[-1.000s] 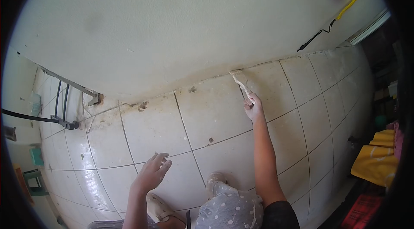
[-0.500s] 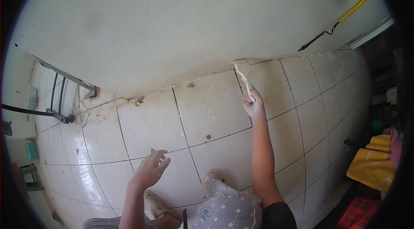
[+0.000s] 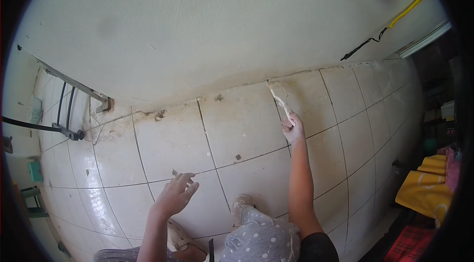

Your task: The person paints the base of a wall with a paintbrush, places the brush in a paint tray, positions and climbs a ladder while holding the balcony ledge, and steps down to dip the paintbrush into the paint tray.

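My right hand (image 3: 296, 131): closed round a brush (image 3: 282, 102), apparently working the floor (image 3: 173, 148) near the wall (image 3: 197, 25). My left hand (image 3: 174, 195): loosely open.

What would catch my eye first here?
The right hand holding a pale brush to the floor's edge, just below the wall. Then the yellow cloth at the far right, and the yellow cord at upper right.

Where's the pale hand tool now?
The pale hand tool is in your right hand, right of centre in the head view, its tip near the base of the wall.
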The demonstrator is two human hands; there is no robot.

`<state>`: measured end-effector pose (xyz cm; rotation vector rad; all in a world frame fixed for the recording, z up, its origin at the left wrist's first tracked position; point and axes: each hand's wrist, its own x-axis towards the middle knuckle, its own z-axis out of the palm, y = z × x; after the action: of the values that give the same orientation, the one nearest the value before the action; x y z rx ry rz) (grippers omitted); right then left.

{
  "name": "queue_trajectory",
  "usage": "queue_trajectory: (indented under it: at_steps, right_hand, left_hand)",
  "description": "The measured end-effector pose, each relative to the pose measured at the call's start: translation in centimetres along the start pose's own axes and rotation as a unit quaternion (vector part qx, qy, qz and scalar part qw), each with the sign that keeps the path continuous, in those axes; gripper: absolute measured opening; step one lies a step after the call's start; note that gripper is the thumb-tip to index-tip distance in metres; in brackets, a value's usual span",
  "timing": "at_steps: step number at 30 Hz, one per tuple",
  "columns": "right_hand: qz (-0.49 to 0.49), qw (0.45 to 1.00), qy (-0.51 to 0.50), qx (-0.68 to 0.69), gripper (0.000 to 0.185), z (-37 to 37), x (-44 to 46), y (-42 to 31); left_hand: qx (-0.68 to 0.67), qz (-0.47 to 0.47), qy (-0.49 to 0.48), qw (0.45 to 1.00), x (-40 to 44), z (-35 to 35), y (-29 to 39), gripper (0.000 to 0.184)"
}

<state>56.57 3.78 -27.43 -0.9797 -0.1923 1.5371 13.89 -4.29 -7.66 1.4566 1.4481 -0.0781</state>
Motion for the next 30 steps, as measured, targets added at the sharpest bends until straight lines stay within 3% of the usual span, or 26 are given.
queue_trajectory:
  at_steps: [5,14,20,30]
  right_hand:
    - [0.009,0.997,0.065,0.040,0.012,0.6,1.9,1.2]
    - [-0.002,1.000,0.010,0.003,0.014,1.7,3.6,1.3]
    - [-0.069,0.997,0.017,-0.005,0.021,4.7,1.9,-0.5]
    - [-0.010,1.000,0.020,-0.013,0.011,0.3,0.5,1.8]
  left_hand:
    - [-0.001,-0.002,0.006,1.000,-0.2,-0.1,-0.1,0.046]
    - [-0.010,0.002,0.002,1.000,0.1,0.2,-0.8,0.045]
    - [-0.009,0.007,-0.001,1.000,-0.1,0.5,-0.6,0.044]
    - [-0.005,0.009,-0.010,1.000,0.2,1.1,-0.5,0.045]
